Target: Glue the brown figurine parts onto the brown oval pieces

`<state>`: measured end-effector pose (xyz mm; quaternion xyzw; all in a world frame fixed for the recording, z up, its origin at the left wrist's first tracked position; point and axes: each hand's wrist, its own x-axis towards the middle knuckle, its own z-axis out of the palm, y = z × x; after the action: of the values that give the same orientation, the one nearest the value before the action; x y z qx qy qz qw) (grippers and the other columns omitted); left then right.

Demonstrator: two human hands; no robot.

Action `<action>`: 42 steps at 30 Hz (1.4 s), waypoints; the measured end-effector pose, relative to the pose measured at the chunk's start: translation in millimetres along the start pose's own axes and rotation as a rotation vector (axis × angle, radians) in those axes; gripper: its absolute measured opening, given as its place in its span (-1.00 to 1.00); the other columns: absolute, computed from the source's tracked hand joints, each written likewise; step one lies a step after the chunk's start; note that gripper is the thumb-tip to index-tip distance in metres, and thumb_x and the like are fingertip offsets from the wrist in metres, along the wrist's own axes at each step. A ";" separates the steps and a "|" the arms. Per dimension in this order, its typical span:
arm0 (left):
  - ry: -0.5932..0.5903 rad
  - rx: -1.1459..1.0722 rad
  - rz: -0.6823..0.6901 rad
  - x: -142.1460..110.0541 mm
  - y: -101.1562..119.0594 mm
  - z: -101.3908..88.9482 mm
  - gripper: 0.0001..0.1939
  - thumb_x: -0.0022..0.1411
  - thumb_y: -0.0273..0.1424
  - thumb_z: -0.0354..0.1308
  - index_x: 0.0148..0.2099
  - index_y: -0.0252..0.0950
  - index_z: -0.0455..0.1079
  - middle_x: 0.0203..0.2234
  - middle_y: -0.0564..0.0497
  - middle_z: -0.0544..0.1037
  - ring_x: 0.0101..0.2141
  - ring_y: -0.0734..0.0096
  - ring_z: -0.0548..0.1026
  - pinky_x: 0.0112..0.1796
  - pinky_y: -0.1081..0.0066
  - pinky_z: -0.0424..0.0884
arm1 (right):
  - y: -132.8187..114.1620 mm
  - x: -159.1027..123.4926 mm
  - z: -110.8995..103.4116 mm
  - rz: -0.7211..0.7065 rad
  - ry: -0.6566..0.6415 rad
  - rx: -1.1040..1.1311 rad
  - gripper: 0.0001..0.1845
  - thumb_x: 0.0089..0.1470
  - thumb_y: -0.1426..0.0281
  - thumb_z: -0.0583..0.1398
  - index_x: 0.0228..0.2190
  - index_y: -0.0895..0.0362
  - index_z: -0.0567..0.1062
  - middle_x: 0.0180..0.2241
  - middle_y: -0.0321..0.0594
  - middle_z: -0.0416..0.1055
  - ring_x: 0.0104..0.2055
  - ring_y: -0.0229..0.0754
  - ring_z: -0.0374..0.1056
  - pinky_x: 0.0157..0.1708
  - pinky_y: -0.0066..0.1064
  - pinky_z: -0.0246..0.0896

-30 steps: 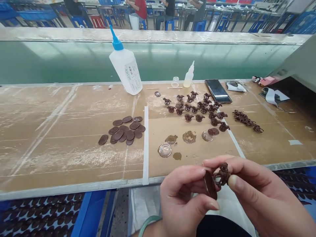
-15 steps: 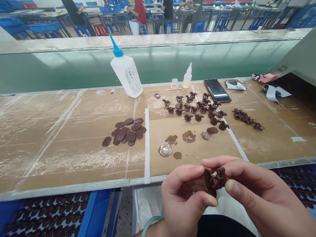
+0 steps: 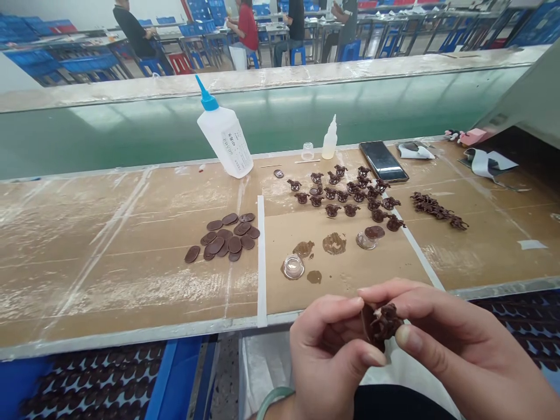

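My left hand [image 3: 328, 357], with a pale green bangle at the wrist, pinches a dark brown oval plaque [image 3: 368, 328] upright between fingers and thumb. My right hand [image 3: 455, 338] holds a small dark brown horse figure [image 3: 385, 322] between thumb and fingers, pressed against the plaque's face. The two hands nearly touch, and they hide much of the plaque. Both are above the front edge of the cardboard-covered workbench [image 3: 109, 262]. On the bench, a heap of similar oval plaques [image 3: 223, 236] lies left of the hands, and a cluster of horse figures [image 3: 345, 195] lies ahead.
A white glue bottle with a blue nozzle [image 3: 225, 140], a small dropper bottle [image 3: 330, 140], a phone [image 3: 383, 161] and a small glass cup [image 3: 293, 266] stand on the bench among brown smears. Seated people work at tables beyond a green partition [image 3: 262, 125].
The horse figure has moved from the plaque's edge onto its face, and my hands have drawn closer together. The whole view has tilted, showing more of the far room.
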<state>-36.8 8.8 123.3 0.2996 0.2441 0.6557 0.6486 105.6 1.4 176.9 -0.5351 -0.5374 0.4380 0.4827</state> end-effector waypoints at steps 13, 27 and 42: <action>-0.042 0.024 -0.031 -0.4 -2.0 -2.7 -0.63 0.03 -0.28 0.57 -0.07 -0.03 0.68 -0.34 0.08 0.68 -0.37 0.42 0.67 -0.29 0.53 0.61 | 0.6 -1.7 -6.6 -0.160 -0.004 -0.171 -0.94 0.18 0.20 0.36 -0.26 -0.16 0.64 -0.12 -0.36 0.66 -0.11 -0.15 0.63 -0.14 -0.54 0.55; -0.081 0.154 0.089 -1.0 -3.2 -11.6 -0.66 0.10 -0.29 0.54 -0.05 -0.08 0.66 -0.37 0.10 0.59 -0.38 0.54 0.56 -0.28 0.57 0.53 | -0.3 -0.2 -5.7 -0.333 0.026 -0.380 -0.82 0.30 0.07 0.25 -0.24 -0.14 0.56 -0.09 -0.50 0.66 -0.11 -0.31 0.62 -0.12 -0.67 0.48; -0.135 0.231 0.160 -0.7 -7.9 -22.1 -0.64 0.11 -0.23 0.51 -0.02 -0.08 0.64 -0.40 0.08 0.52 -0.41 0.52 0.49 -0.32 0.56 0.49 | 19.1 -7.0 -12.0 -0.311 -0.087 -0.228 -0.76 0.24 0.29 0.34 -0.07 -0.23 0.53 0.07 -0.45 0.58 0.05 -0.20 0.56 0.00 -0.48 0.52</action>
<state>-46.9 10.0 102.1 0.4341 0.2494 0.6511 0.5704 120.1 -5.3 159.6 -0.4773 -0.6801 0.3171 0.4573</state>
